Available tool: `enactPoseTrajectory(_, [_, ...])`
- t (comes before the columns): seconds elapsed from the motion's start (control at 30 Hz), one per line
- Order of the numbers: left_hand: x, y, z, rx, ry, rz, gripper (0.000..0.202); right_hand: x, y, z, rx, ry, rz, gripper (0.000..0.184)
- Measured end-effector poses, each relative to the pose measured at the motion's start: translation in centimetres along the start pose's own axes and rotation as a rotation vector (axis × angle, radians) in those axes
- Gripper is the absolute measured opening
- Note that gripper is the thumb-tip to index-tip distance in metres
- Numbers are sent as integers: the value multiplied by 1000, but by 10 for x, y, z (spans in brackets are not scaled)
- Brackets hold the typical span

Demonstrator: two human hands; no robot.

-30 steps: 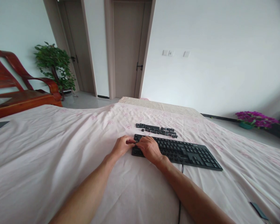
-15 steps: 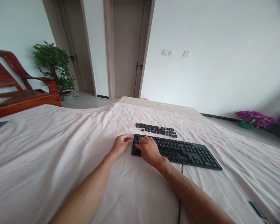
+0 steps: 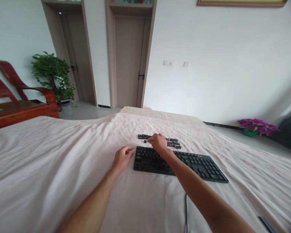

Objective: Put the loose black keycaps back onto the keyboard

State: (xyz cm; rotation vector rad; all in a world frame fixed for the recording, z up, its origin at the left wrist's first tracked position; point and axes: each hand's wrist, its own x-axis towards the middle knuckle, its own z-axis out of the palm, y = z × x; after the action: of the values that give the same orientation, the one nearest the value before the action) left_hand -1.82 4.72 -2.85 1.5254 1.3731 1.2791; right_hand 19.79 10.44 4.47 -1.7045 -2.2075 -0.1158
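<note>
The keyboard (image 3: 201, 165) looks bare at eight o'clock; loose keys (image 3: 176, 143) remain at eleven. Left hand (image 3: 122, 158) gapes narrowly; right hand (image 3: 160, 142), I can't tell.

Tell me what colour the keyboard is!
The keyboard is black, showing best in the head view.

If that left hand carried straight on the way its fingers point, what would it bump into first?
Probably the black keyboard, near its far left corner: the fingertips of the left hand point at it from just beside. Their height is hard to judge, so they might pass over the edge.
</note>
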Motion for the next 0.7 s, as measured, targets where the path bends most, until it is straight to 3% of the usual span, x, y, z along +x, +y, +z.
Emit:
enactPoseTrajectory(0.27, [1,-1,-1,-1,-2,9,24,26,-13,16,-138,-79,-80,12])
enactPoseTrajectory(0.7, [0,0,-1,47,-3,22,24,38,-17,24,-205,-124,-123,13])
